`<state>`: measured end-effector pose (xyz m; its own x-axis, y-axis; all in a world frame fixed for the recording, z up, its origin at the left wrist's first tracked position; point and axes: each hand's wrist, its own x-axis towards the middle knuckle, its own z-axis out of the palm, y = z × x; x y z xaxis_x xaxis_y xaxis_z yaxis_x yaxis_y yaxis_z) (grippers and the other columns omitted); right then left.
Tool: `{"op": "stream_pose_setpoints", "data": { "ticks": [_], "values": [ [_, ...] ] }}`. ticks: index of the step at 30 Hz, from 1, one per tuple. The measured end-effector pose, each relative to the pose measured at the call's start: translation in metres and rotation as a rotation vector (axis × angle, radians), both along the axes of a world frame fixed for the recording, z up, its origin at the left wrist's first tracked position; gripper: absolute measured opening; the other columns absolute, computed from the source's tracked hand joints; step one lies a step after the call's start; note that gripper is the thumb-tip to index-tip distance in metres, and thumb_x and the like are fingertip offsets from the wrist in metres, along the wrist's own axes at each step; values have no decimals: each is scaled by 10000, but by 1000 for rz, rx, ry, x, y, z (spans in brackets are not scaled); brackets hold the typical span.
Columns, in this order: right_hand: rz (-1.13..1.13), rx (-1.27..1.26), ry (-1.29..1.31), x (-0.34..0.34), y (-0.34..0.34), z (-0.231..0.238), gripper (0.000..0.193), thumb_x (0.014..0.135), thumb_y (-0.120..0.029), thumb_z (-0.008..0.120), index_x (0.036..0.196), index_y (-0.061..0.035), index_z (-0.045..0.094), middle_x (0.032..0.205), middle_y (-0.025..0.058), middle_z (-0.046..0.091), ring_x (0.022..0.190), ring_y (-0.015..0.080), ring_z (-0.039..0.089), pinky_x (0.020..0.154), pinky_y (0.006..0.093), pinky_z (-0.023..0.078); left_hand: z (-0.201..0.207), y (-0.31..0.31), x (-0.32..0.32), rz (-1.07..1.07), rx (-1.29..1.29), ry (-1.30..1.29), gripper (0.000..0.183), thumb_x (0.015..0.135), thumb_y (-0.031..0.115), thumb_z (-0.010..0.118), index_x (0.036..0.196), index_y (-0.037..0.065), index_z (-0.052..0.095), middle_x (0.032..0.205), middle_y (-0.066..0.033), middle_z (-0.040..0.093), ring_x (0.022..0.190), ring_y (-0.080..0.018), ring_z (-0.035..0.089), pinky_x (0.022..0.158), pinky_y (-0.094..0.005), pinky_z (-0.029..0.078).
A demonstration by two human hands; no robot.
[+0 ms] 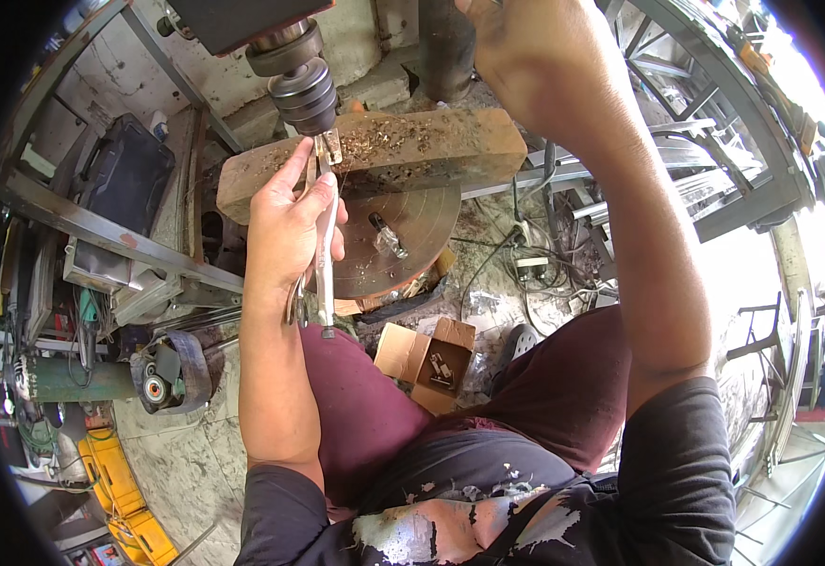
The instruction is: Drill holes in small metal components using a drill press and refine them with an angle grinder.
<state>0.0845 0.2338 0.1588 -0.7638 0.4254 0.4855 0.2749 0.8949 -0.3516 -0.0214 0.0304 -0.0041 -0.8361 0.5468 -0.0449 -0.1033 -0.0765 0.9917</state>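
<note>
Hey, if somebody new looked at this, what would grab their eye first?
Probably the drill chuck, hanging at the upper left of centre, with the left hand just below it gripping a long silver metal piece. A thick wooden beam, littered with shavings, stretches across the upper middle. At the lower left, a bright yellow case stands out.

My trousers [568, 368], maroon; my locking pliers [326, 264], silver; drill chuck [304, 99], grey, ring-banded; my shirt [507, 460], black with pale blotches; near-left case [122, 486], yellow.
</note>
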Motion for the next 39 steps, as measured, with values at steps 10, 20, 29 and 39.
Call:
{"op": "stream_pose_setpoints", "data": {
  "ticks": [10, 20, 29, 39],
  "values": [
    [-25, -38, 25, 1, -5, 0, 280, 1014, -220, 598, 919, 35, 663, 896, 299, 701, 948, 490, 675, 850, 553, 515, -2, -1, -2, -4, 0, -3, 692, 1054, 134, 602, 1638, 25, 246, 708, -72, 625, 444, -153, 570, 409, -285, 455],
    [51, -6, 33, -2, 3, -3, 283, 1004, -197, 599, 879, 44, 680, 870, 305, 695, 918, 495, 679, 829, 546, 524, -2, -3, -3, 0, 10, -7, 690, 1054, 139, 605, 1639, 36, 255, 718, -73, 631, 443, -152, 573, 409, -286, 455],
    [28, 324, 324, -24, 25, 105, 281, 914, -142, 609, 998, 104, 717, 1010, 285, 732, 951, 415, 729, 862, 457, 581, -8, 4, -3, 16, 22, 2, 692, 1049, 137, 617, 1643, 66, 270, 729, -88, 625, 439, -170, 560, 406, -315, 464],
    [336, -333, 108, 7, 5, -35, 544, 983, -406, 673, 1196, 86, 579, 980, 302, 726, 982, 463, 716, 859, 500, 577, -26, -20, 49, 339, 54, 101, 247, 1053, 245, 629, 1190, 65, 532, 741, -29, 590, 511, -94, 529, 434, -254, 418]
  ]
}}
